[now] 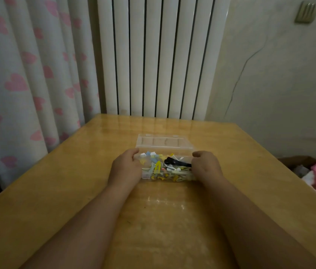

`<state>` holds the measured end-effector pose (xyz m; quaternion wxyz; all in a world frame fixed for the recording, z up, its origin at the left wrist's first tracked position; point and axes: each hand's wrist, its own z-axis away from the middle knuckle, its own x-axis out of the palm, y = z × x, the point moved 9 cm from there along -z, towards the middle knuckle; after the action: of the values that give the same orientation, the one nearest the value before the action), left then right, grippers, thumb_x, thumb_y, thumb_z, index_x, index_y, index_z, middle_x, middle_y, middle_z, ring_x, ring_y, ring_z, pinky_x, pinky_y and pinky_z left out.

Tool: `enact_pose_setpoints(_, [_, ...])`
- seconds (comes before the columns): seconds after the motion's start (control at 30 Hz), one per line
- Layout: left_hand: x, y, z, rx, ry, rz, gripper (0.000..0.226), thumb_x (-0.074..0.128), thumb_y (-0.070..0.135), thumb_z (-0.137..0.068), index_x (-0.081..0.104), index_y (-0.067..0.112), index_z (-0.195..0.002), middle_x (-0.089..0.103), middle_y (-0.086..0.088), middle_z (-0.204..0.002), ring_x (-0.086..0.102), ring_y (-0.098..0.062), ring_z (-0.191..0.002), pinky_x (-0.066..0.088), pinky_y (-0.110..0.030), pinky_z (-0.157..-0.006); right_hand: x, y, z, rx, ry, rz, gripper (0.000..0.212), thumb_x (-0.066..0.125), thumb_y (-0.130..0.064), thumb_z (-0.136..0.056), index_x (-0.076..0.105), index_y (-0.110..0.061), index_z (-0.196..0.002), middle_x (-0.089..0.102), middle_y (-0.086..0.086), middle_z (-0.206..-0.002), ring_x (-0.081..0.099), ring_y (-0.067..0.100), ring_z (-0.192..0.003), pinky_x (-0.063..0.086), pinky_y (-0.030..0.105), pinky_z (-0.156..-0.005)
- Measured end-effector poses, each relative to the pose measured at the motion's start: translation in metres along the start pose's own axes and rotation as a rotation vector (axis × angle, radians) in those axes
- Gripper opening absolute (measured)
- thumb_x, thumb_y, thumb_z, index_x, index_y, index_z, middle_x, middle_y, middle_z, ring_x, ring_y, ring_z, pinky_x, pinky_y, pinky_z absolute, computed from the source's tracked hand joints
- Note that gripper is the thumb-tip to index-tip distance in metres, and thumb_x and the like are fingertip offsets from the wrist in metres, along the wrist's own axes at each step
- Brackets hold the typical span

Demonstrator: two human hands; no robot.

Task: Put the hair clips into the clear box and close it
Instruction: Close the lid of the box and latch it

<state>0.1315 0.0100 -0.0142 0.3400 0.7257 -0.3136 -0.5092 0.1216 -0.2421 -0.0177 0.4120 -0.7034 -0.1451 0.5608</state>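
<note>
Clear box (165, 174) sat mid-frame on desk (56, 181), clips (158, 167) inside, lid (164, 141) open behind. Left hand (127, 167), right hand (205, 167): each grip closed on box end, likely steadying it for closing.

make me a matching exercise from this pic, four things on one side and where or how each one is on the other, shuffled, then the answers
Things:
1. left hand
2. right hand
3. lid
4. black clip

Places or states:
A. lying inside the clear box near its right end
B. folded open flat on the table, behind the box
C. gripping the box's right end
D. gripping the box's left end

Pairs: 1-D, 2-C, 3-B, 4-A
</note>
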Motion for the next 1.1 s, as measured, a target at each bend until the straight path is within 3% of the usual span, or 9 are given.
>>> enact_pose_setpoints(0.13, [-0.014,0.001,0.001,-0.025,0.068,-0.036,0.041,0.043,0.01,-0.091,0.062,0.016,-0.126,0.062,-0.003,-0.128,0.057,-0.021,-0.115,0.043,-0.026,-0.087,-0.003,0.004,0.011,0.005,-0.014,0.008,0.048,0.04,0.0,-0.085,0.059,-0.009,-0.129,0.057,0.013,-0.131,0.058,0.03,-0.114,0.048,0.038,-0.098])
enact_pose_setpoints(0.27, [-0.03,0.0,0.005,-0.083,0.112,-0.115,0.031,0.051,0.018,-0.087,0.068,0.018,-0.112,0.067,-0.003,-0.113,0.059,-0.022,-0.094,0.04,-0.025,-0.073,-0.006,0.005,0.022,-0.014,-0.068,0.017,0.042,0.044,0.005,-0.079,0.07,-0.012,-0.107,0.061,0.009,-0.105,0.068,0.03,-0.092,0.056,0.046,-0.081])
enact_pose_setpoints(0.4, [-0.04,0.0,0.009,-0.099,0.105,-0.21,0.021,0.055,0.023,-0.082,0.069,0.022,-0.097,0.067,-0.001,-0.099,0.054,-0.02,-0.08,0.04,-0.027,-0.066,-0.018,0.007,0.031,-0.044,-0.043,0.075,0.025,0.043,-0.009,-0.091,0.063,-0.017,-0.103,0.057,0.001,-0.084,0.06,0.012,-0.057,0.045,0.018,-0.043])
enact_pose_setpoints(0.53, [-0.034,0.005,0.008,-0.038,0.054,-0.148,0.031,0.051,0.021,-0.09,0.063,0.02,-0.118,0.064,-0.004,-0.121,0.057,-0.022,-0.101,0.039,-0.026,-0.076,-0.024,-0.002,0.031,-0.096,0.029,0.105,0.039,0.04,-0.039,-0.097,0.053,-0.015,-0.125,0.062,0.01,-0.119,0.057,0.027,-0.095,0.046,0.033,-0.076])
enact_pose_setpoints(0.63, [-0.014,0.005,0.008,-0.044,-0.088,-0.052,0.045,0.047,0.022,-0.095,0.046,0.023,-0.139,0.051,-0.005,-0.14,0.054,-0.023,-0.114,0.039,-0.027,-0.081,-0.002,-0.003,0.029,-0.126,-0.151,0.037,0.051,0.037,-0.032,-0.1,0.031,-0.018,-0.149,0.04,0.009,-0.15,0.042,0.029,-0.132,0.036,0.038,-0.105])
enact_pose_setpoints(0.7, [-0.003,0.001,0.008,-0.079,-0.175,-0.05,0.05,0.044,0.022,-0.095,0.038,0.024,-0.145,0.045,-0.006,-0.145,0.053,-0.024,-0.109,0.038,-0.027,-0.078,0.006,-0.003,0.028,-0.138,-0.21,0.041,0.052,0.035,-0.026,-0.1,0.026,-0.017,-0.151,0.032,0.006,-0.155,0.033,0.027,-0.139,0.029,0.035,-0.11])
enact_pose_setpoints(0.8, [0.004,-0.004,0.006,-0.102,-0.211,-0.035,0.05,0.043,0.022,-0.095,0.04,0.021,-0.145,0.041,-0.005,-0.149,0.049,-0.023,-0.121,0.036,-0.025,-0.082,0.005,0.0,0.024,-0.14,-0.192,0.038,0.05,0.034,-0.021,-0.1,0.031,-0.017,-0.149,0.036,0.008,-0.152,0.039,0.027,-0.134,0.033,0.032,-0.103])
enact_pose_setpoints(0.97, [0.001,-0.008,0.002,-0.106,-0.159,0.017,0.044,0.044,0.018,-0.093,0.051,0.021,-0.137,0.05,-0.003,-0.14,0.052,-0.023,-0.116,0.045,-0.031,-0.085,0.001,0.001,0.023,-0.147,-0.151,-0.043,0.045,0.037,-0.02,-0.096,0.041,-0.019,-0.141,0.055,0.011,-0.118,0.055,0.022,-0.083,0.052,0.043,-0.088])
enact_pose_setpoints(1.1, [0.002,-0.012,0.002,-0.113,-0.129,0.053,0.044,0.041,0.01,-0.095,0.052,0.021,-0.136,0.049,-0.004,-0.143,0.051,-0.023,-0.122,0.042,-0.028,-0.081,-0.004,0.001,0.023,-0.162,-0.085,-0.06,0.042,0.038,-0.018,-0.095,0.047,-0.021,-0.136,0.055,0.009,-0.124,0.057,0.019,-0.081,0.056,0.048,-0.081])
